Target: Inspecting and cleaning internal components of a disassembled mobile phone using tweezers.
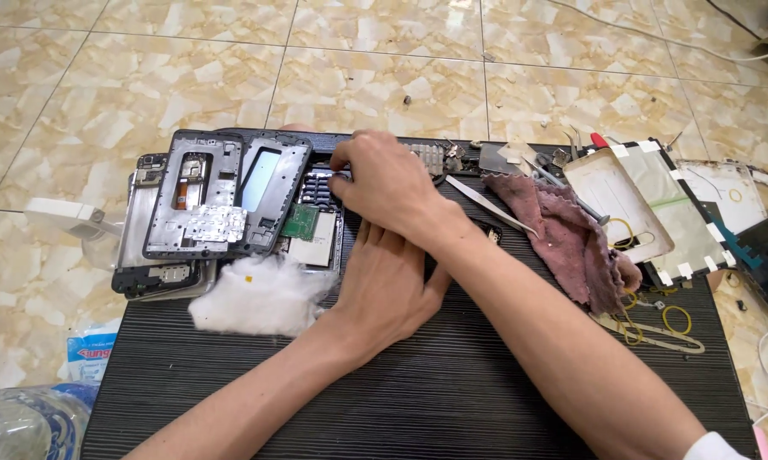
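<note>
An opened phone, showing a green circuit board and a metal shield, lies on a black ribbed board. My right hand reaches across from the right, its fingers curled and pinching at the phone's upper part; what sits between the fingertips is hidden. My left hand lies flat just below, fingers stretched toward the phone and partly covered by my right wrist. A wad of white cotton rests by my left thumb.
Two empty phone frames overlap at the left over another phone body. Tweezers, a maroon cloth, a white back cover, a taped panel and yellow rubber bands lie to the right. Tiled floor surrounds the board.
</note>
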